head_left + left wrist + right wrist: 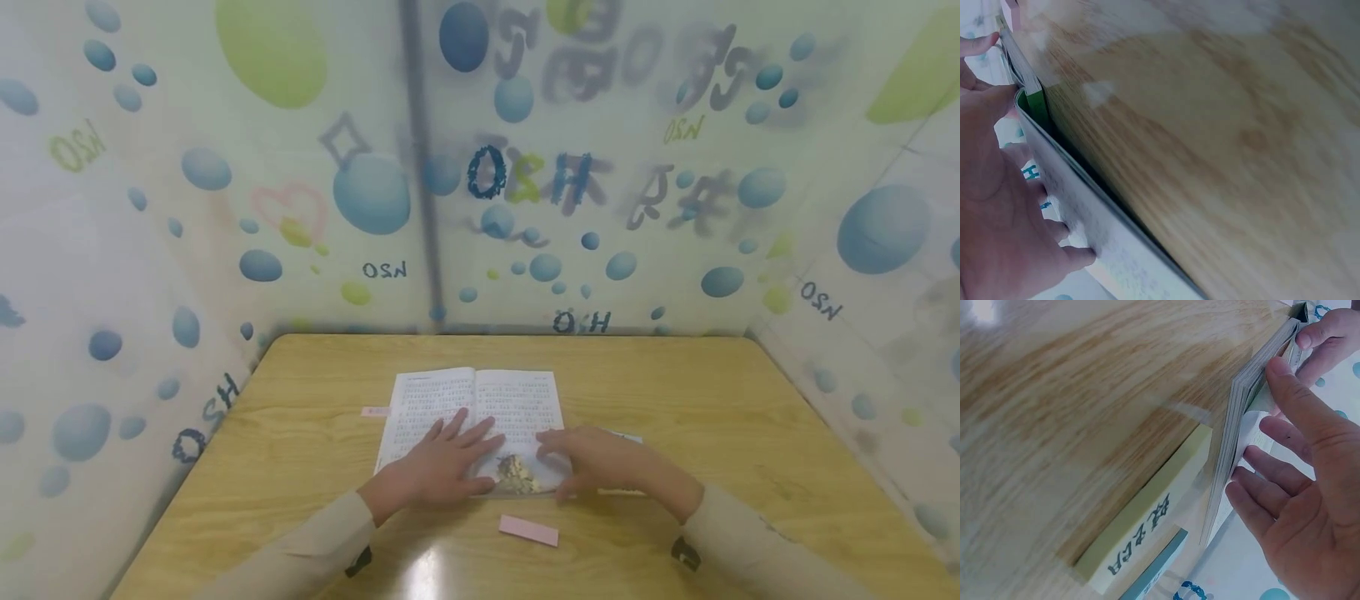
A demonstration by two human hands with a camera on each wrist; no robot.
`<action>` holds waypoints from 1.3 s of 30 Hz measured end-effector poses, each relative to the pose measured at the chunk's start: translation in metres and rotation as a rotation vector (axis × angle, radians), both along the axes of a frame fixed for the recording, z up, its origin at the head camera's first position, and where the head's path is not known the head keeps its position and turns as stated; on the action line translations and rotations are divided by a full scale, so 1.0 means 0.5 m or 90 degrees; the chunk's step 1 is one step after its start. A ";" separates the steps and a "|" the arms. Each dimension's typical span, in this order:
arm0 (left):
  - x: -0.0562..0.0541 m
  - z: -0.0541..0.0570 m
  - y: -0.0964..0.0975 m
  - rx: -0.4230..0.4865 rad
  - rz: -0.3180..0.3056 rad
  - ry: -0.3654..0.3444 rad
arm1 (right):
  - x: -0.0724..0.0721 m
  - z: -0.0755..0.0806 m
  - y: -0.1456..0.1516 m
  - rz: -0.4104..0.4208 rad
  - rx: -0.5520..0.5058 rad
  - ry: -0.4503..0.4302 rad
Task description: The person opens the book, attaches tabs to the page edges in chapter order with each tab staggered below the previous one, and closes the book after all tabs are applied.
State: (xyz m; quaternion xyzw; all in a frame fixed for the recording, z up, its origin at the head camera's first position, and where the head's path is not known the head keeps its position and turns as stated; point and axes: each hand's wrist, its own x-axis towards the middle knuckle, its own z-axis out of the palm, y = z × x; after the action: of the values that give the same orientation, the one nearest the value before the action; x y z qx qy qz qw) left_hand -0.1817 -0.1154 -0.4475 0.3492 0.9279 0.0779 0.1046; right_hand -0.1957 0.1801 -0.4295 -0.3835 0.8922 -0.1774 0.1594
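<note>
- Book (517, 408) was laid open between the left and right edges of the desk (675, 383), short of the far edge.
- Its lower fold was covered by the left hand (442, 467), fingers spread, grasping nothing.
- Its right margin was touched by the right hand (600, 458), fingers loosely bent, unclenched.
- Toward the desk's right edge, a yellow block (1147, 512) was set beside it.

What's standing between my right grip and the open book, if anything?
Nothing visible. The right grip reaches over the right edge of the open book. The yellow block lies beside the book and a pink strip nearer the person, neither in between.
</note>
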 end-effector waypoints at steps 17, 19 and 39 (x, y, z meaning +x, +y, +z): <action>0.002 -0.008 -0.025 0.019 0.004 -0.011 | 0.012 -0.011 -0.007 -0.007 0.008 0.050; 0.003 -0.007 -0.024 0.021 0.004 -0.010 | 0.012 -0.013 -0.008 -0.012 0.008 0.051; 0.009 0.011 -0.004 0.059 -0.002 0.039 | -0.006 0.036 -0.021 -0.014 -0.015 0.133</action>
State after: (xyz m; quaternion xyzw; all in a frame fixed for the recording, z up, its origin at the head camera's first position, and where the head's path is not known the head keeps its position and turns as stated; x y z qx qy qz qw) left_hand -0.1774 -0.1176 -0.4418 0.3570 0.9257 0.1100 0.0597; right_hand -0.1985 0.1694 -0.4113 -0.3919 0.9060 -0.1489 0.0589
